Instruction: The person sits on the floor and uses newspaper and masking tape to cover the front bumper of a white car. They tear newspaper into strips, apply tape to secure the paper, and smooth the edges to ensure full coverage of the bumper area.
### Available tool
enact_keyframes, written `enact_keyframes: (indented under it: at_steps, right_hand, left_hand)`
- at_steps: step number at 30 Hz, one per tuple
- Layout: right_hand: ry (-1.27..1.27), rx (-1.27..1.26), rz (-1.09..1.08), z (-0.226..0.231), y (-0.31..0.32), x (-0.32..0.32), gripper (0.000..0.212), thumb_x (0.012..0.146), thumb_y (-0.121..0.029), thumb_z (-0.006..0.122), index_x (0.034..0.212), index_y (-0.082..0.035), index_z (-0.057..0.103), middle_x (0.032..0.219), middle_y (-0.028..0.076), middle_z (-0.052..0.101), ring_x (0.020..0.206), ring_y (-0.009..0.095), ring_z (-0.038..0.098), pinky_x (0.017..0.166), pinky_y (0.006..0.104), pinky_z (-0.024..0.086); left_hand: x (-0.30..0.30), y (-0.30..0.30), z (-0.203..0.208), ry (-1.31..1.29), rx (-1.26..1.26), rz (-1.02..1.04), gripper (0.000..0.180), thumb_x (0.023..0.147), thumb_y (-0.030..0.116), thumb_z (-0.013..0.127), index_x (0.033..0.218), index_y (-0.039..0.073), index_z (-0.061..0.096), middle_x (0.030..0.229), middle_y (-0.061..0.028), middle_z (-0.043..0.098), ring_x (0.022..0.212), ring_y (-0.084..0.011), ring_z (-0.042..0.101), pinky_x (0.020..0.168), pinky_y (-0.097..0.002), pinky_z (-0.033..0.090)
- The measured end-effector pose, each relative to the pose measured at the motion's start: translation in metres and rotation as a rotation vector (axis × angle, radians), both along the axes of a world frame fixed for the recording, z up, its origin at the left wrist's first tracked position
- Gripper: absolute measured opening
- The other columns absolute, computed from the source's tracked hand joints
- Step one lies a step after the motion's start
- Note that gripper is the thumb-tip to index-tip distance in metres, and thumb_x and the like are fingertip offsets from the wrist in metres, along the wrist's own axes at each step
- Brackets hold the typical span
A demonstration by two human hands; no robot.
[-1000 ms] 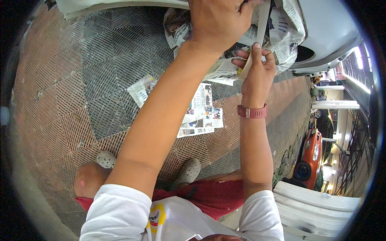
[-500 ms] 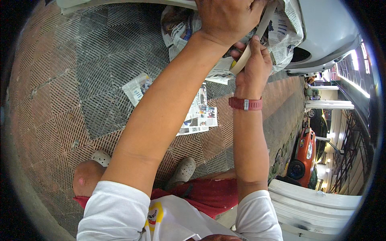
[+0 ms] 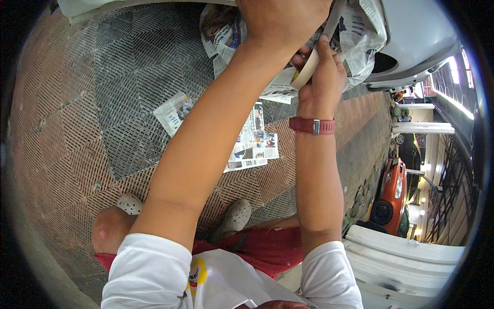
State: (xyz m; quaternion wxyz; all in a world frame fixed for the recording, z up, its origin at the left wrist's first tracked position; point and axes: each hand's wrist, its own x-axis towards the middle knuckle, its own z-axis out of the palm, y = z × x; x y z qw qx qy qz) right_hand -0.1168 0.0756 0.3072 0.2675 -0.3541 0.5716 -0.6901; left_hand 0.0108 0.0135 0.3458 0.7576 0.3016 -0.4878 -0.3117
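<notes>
My right hand (image 3: 328, 72), with a dark red watch on the wrist, grips a roll of masking tape (image 3: 307, 70), thumb on its outer side. A pale strip of tape (image 3: 334, 19) runs up from the roll along crumpled newspaper (image 3: 363, 38), which covers part of a light grey car body (image 3: 419, 31). My left hand (image 3: 285, 23) is at the top edge beside the strip, back of the hand toward me. Its fingers are hidden, so whether it holds the tape cannot be made out.
Loose newspaper sheets (image 3: 257, 147) lie on the grated floor tiles (image 3: 139, 92), with a smaller piece (image 3: 173, 112) to their left. An orange car (image 3: 393, 193) stands farther off at the right. White ribbed panels (image 3: 401, 257) are at the lower right.
Both hands have shifted slightly left in the picture, and the left hand a little downward. The right hand keeps its grip on the tape roll.
</notes>
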Motion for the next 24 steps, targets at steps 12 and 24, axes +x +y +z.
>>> enact_keyframes:
  at_steps: [12, 24]
  right_hand:
    - [-0.23, 0.006, 0.145, -0.002, -0.02, -0.035, 0.028, 0.104, -0.015, 0.074, 0.114, 0.01, 0.067, 0.101, 0.017, 0.076, 0.081, 0.024, 0.076, 0.067, 0.0354, 0.061]
    - [0.466, 0.144, 0.079, -0.004, -0.008, -0.041, 0.024, 0.108, -0.018, 0.061, 0.11, 0.002, 0.073, 0.106, 0.01, 0.077, 0.093, 0.022, 0.073, 0.077, 0.0386, 0.057]
  left_hand:
    - [-0.031, 0.042, -0.014, 0.145, 0.205, -0.188, 0.055, 0.114, 0.039, 0.054, 0.086, -0.004, 0.072, 0.072, -0.0204, 0.07, 0.067, -0.0356, 0.069, 0.067, -0.0463, 0.051]
    - [-0.056, 0.054, -0.021, 0.156, 0.075, -0.189, 0.06, 0.12, 0.04, 0.035, 0.141, -0.006, 0.068, 0.137, -0.0264, 0.07, 0.13, -0.0384, 0.066, 0.113, -0.0436, 0.05]
